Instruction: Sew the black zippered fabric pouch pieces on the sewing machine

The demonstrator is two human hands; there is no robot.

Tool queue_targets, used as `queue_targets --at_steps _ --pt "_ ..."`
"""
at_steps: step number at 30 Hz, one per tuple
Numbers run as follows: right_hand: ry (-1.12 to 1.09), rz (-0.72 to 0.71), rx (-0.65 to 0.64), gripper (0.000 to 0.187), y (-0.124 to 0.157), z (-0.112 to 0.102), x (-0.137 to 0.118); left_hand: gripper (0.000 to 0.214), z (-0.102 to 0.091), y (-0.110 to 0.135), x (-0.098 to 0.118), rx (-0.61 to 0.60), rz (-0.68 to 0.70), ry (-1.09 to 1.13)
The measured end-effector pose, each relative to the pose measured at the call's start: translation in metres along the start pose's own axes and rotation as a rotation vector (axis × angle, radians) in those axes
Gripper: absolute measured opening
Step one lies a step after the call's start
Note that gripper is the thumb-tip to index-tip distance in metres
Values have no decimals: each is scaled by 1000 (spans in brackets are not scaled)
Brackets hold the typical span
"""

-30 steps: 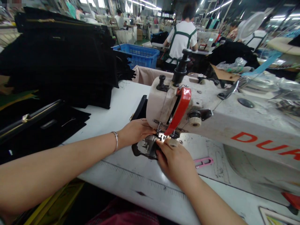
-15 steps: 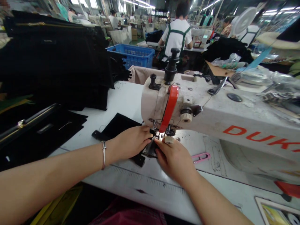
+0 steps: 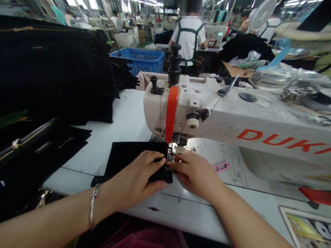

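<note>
A black fabric piece (image 3: 129, 155) lies flat on the white sewing table (image 3: 121, 120), its right edge under the needle of the cream sewing machine (image 3: 232, 117). My left hand (image 3: 137, 179), with a silver bracelet at the wrist, presses flat on the fabric, fingers spread toward the presser foot (image 3: 173, 148). On the fabric's right edge, just below the presser foot, rests my right hand (image 3: 196, 174), fingertips pinching the edge. An orange guard (image 3: 171, 112) hangs down the machine's head above the needle.
Tall stacks of black fabric pieces (image 3: 57, 69) stand at the left, with black bags (image 3: 33, 144) in front. Pink thread snips (image 3: 220, 167) lie right of my right hand. A blue basket (image 3: 141, 60) and a person in a white shirt (image 3: 190, 38) are behind.
The black fabric piece has swung round from behind the needle and now lies flat to the left. My left hand moved down and left onto it; my right hand stays by the foot.
</note>
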State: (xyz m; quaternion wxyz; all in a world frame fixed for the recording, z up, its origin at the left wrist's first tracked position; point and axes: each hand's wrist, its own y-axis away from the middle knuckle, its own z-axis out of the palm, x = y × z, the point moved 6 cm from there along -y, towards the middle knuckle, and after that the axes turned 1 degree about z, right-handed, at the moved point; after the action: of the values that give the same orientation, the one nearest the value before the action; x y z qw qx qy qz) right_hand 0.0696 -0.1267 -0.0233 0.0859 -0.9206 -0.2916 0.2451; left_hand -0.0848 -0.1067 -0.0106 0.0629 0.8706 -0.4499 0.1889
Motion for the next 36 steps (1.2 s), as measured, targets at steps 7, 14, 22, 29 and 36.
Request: queue_targets --at_steps 7,14,22,29,36 --pt "-26 -40 -62 25 0 2 -6 39 11 24 9 200 110 -1" --pt "-43 -82 -83 25 -1 5 -11 33 7 26 10 258 117 -27" --pt "-7 -5 -108 23 -1 8 -15 31 14 26 8 206 106 -46" --pt "12 1 -35 28 2 9 -11 30 12 20 3 194 159 1" --pt "93 83 -50 38 1 13 -6 28 10 -1 -15 182 225 -30"
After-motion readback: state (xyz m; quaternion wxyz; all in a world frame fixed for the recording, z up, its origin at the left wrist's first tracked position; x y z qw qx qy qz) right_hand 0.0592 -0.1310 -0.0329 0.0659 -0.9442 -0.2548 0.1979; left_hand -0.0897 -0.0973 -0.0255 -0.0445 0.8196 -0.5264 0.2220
